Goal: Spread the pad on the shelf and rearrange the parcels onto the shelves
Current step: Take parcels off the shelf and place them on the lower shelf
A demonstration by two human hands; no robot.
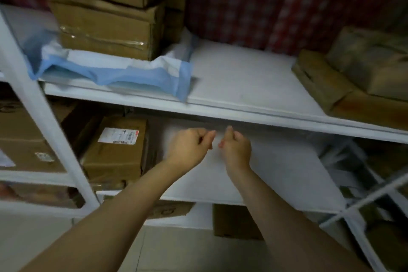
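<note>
A white pad (280, 174) covers the lower shelf. My left hand (189, 146) and my right hand (237, 147) are close together over its far part, just under the upper shelf's front edge (265, 117). Both hands are pinched shut, apparently on the pad's fabric, though blur hides the exact grip. A labelled cardboard parcel (117, 150) stands on the lower shelf, left of my left hand. On the upper shelf, a crumpled blue and white pad (132, 70) lies under a stack of cardboard parcels (103, 28).
Flat brown parcels (326, 81) lie at the right end of the upper shelf, in front of a red patterned curtain (242, 2). More boxes fill the left rack (19, 139) and the floor level (236, 221). A white wire rack (353, 205) stands at the right.
</note>
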